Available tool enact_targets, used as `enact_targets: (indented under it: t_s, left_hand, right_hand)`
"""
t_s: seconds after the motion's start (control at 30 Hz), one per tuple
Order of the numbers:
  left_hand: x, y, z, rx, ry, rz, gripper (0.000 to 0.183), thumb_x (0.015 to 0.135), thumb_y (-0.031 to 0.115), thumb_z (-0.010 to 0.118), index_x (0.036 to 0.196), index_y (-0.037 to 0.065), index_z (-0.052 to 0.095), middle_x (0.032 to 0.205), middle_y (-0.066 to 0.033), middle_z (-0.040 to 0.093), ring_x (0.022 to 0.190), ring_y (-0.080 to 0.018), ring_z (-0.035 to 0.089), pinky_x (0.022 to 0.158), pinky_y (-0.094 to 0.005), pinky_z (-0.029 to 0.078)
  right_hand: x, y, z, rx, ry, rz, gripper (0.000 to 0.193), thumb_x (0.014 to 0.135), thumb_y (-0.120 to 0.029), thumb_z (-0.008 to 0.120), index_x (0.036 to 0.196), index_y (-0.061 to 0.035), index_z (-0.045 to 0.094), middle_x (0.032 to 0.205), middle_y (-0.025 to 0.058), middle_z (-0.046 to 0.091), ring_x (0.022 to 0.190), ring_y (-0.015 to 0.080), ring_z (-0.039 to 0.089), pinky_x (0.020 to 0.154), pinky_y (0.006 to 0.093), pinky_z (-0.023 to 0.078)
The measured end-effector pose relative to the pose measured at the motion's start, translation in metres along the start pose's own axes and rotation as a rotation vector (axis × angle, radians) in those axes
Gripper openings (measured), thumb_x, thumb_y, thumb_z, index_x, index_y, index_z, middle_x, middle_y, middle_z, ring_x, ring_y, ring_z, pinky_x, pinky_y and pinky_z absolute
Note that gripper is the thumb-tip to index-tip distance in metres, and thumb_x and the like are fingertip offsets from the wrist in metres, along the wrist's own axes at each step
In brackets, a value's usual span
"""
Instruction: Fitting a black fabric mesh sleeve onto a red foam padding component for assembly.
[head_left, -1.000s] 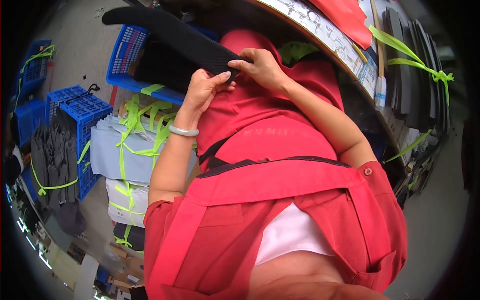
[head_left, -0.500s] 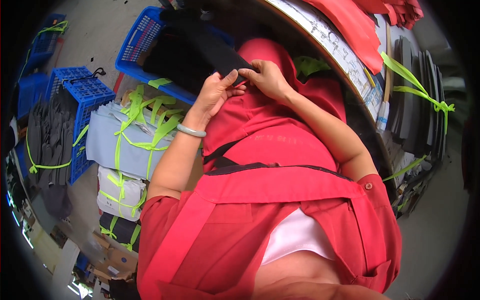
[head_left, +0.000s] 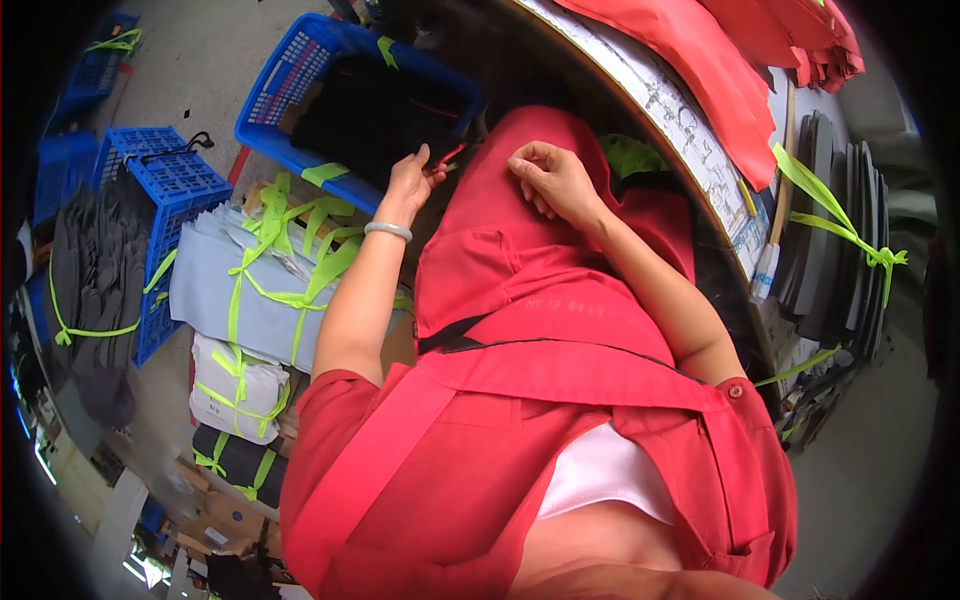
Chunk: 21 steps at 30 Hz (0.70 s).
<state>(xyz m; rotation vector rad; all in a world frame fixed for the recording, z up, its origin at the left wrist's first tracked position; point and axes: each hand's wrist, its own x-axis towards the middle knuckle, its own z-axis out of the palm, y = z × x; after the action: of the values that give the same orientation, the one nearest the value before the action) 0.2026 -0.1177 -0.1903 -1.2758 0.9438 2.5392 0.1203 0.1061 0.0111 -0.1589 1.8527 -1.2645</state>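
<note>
L hand (head_left: pixel 410 186) part-curled by blk fabric pieces (head_left: pixel 375 110) in blue plastic basket (head_left: pixel 283 155), can't tell if gripping; R hand (head_left: pixel 553 180) half-open, seems empty; pieces prob light, bendy, pinch by edge

The black pieces (head_left: pixel 365 108) at far left look matt and clothlike to me, inside a blue basket (head_left: pixel 275 148) of smooth plastic. The pale bangle (head_left: pixel 388 230) I wear is smooth and glossy; my red apron (head_left: pixel 570 375) is matt cloth. Far right, the red sheets (head_left: pixel 690 80) have a soft sheen beside smooth-looking white paper (head_left: pixel 650 92).
</note>
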Motion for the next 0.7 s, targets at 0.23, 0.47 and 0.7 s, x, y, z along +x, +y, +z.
enact_targets:
  t_s: [0.23, 0.47, 0.7]
  left_hand:
    - [0.076, -0.038, -0.099, -0.03, 0.038, -0.256, 0.037, 0.095, 0.022, 0.054, 0.122, -0.003, 0.048, 0.106, -0.0227, 0.062, 0.09, -0.0376, 0.066, 0.071, -0.0462, 0.058]
    - [0.022, -0.041, -0.013, 0.14, -0.098, -0.092, 0.031, 0.092, 0.008, 0.055, 0.122, -0.002, 0.055, 0.105, -0.013, 0.065, 0.088, -0.0234, 0.064, 0.078, -0.034, 0.054]
    - [-0.037, 0.054, 0.093, 0.206, -0.236, 0.254, 0.034, 0.094, 0.013, 0.059, 0.125, 0.0, 0.053, 0.104, -0.0122, 0.064, 0.088, -0.0203, 0.065, 0.078, -0.032, 0.055]
  right_hand:
    - [-0.005, -0.017, 0.007, 0.097, -0.159, -0.071, 0.018, 0.096, -0.021, 0.055, 0.096, -0.0037, 0.061, 0.067, 0.0009, 0.057, 0.051, 0.0068, 0.052, 0.044, 0.0222, 0.044]
    - [-0.069, 0.007, -0.111, -0.482, 0.572, -0.55, 0.016, 0.086, -0.01, 0.067, 0.1, -0.0028, 0.063, 0.086, 0.013, 0.063, 0.08, 0.0235, 0.064, 0.072, 0.0317, 0.051]
    - [-0.1, 0.06, -0.302, -0.864, 1.437, -0.087, 0.037, 0.079, -0.024, 0.072, 0.11, -0.0059, 0.063, 0.096, 0.0137, 0.068, 0.09, 0.0302, 0.065, 0.081, 0.0404, 0.051]
